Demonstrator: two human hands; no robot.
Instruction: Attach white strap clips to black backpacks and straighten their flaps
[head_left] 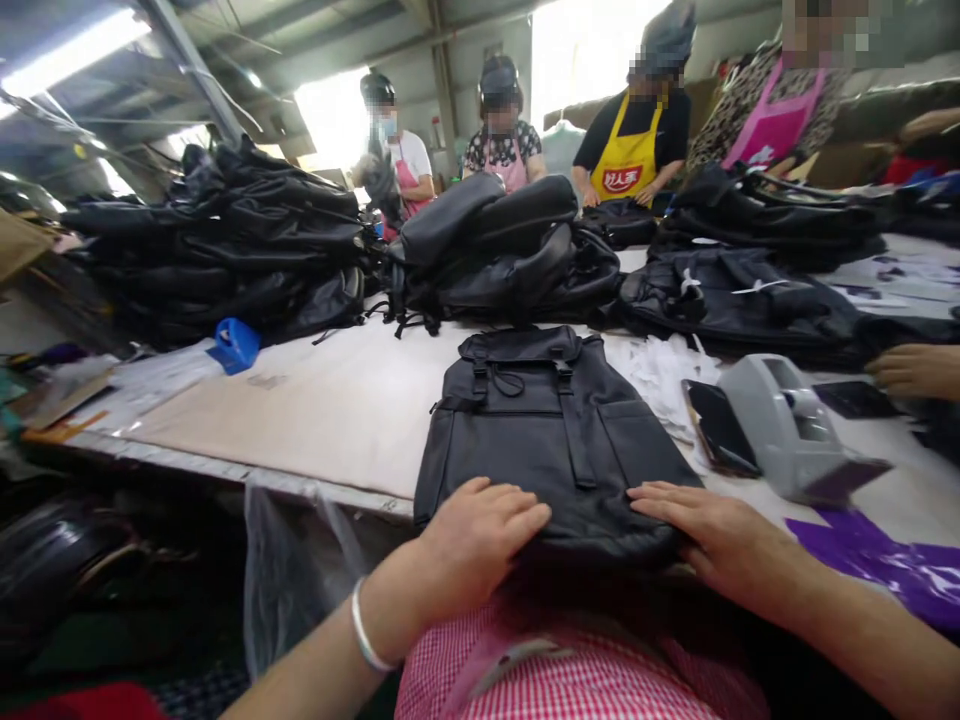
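Note:
A black backpack (525,440) lies on the table in front of me, its buckled flap pointing away and its base at the table's near edge. My left hand (484,525) rests on the lower left of the backpack, fingers laid out over the surface. On the lower right side, my right hand (697,520) lies with its fingers stretched across the bag. Both hands touch the backpack from above without gripping it. Two straps with buckles and a looped cord show on the flap. The underside of the bag is hidden.
Piles of black bags (487,240) stand across the table (337,420). To the right are a phone (720,428), a grey tape dispenser (787,430), white scraps and purple plastic (885,565). A blue tape dispenser (236,345) sits left. Several co-workers stand opposite; another person's hand (919,372) is at right.

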